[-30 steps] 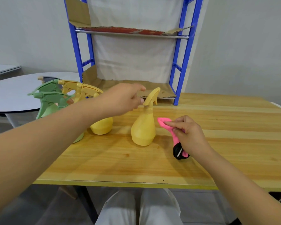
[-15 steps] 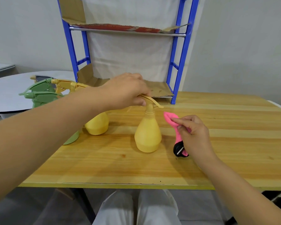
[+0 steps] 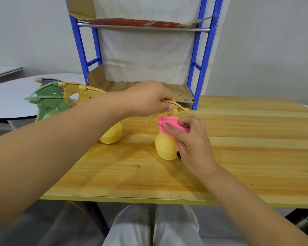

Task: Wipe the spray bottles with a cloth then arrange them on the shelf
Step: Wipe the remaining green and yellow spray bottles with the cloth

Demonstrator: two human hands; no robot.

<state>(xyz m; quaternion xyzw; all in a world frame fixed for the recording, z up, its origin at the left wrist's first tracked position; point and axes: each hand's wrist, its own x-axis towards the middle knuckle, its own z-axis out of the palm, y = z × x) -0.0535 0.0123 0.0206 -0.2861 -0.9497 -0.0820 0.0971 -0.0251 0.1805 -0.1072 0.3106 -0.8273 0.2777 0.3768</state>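
The left grip [image 3: 149, 101] is clamped on the spray head of the bottle [image 3: 164, 148], steadying it upright on the surface [image 3: 247, 157]. The right grip [image 3: 194, 141], pinching the cloth [image 3: 168, 122], has moved from beside the bottle onto its neck: wiping is likely just starting.

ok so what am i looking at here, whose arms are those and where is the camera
No machine here: these are a person's own two bare arms, filmed by one camera worn on their head, looking forward and down. The left hand grips the trigger top of a yellow spray bottle standing on the wooden table. The right hand holds a pink cloth against that bottle's neck. To the left stand a second yellow bottle and green spray bottles. Behind is the blue shelf, lined with cardboard, where the bottles should go.
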